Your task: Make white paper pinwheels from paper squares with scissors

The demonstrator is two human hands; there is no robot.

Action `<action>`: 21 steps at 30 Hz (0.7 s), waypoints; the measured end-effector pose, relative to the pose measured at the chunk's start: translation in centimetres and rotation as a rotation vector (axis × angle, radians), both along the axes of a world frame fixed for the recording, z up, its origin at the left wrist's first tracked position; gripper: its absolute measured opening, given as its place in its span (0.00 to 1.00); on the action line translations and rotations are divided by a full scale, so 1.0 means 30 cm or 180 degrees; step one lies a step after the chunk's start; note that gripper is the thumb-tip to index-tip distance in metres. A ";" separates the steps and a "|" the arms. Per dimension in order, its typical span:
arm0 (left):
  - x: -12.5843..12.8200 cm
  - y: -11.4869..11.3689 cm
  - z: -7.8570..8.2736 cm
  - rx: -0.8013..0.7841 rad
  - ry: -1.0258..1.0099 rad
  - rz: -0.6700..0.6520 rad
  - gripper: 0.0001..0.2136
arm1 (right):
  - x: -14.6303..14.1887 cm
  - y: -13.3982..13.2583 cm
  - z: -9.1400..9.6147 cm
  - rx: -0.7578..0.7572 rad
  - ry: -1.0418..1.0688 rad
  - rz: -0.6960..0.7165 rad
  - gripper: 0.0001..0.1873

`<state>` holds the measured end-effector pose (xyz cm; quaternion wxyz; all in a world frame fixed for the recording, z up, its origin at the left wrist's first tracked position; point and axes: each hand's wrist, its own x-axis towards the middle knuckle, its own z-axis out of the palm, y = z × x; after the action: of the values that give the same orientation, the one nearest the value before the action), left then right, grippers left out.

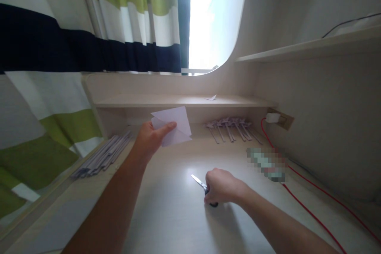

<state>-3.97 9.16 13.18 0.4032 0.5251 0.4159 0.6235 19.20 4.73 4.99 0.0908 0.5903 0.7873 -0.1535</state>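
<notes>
My left hand [153, 137] pinches a folded piece of white paper [178, 123], thumb on top, held up above the desk. The paper shows crease lines and pointed corners. Lower and to the right, my right hand [222, 185] is closed around the dark handles of a pair of scissors [200, 181]. Their metal blades point away to the upper left and look closed. The scissors are at or just above the desk surface; I cannot tell which. Paper and scissors are well apart.
Several paper pinwheels on sticks [229, 127] lie under the low shelf [166, 101]. A small folded paper [211, 98] rests on that shelf. Rolled paper sticks [104, 156] lie at left, near a flat sheet [65, 222]. A red cable [306, 210] runs from a white plug [272, 118] past a blurred-out object [266, 164].
</notes>
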 end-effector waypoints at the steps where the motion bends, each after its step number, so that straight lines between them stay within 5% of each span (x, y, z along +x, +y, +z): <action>1: -0.002 -0.002 0.003 0.0015 -0.0010 0.0013 0.20 | 0.007 0.008 0.003 -0.0002 -0.0015 -0.0006 0.17; 11: -0.005 -0.016 0.017 0.0105 -0.0088 0.0071 0.19 | 0.032 0.032 -0.033 0.0089 -0.0169 0.0006 0.15; 21: 0.003 -0.072 0.078 0.0145 -0.0469 -0.0045 0.17 | 0.013 0.157 0.010 -0.0180 0.0148 0.0124 0.12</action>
<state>-3.88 7.02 15.53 0.4250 0.4898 0.3670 0.6669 19.58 9.44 5.30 0.0921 0.5683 0.7959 -0.1875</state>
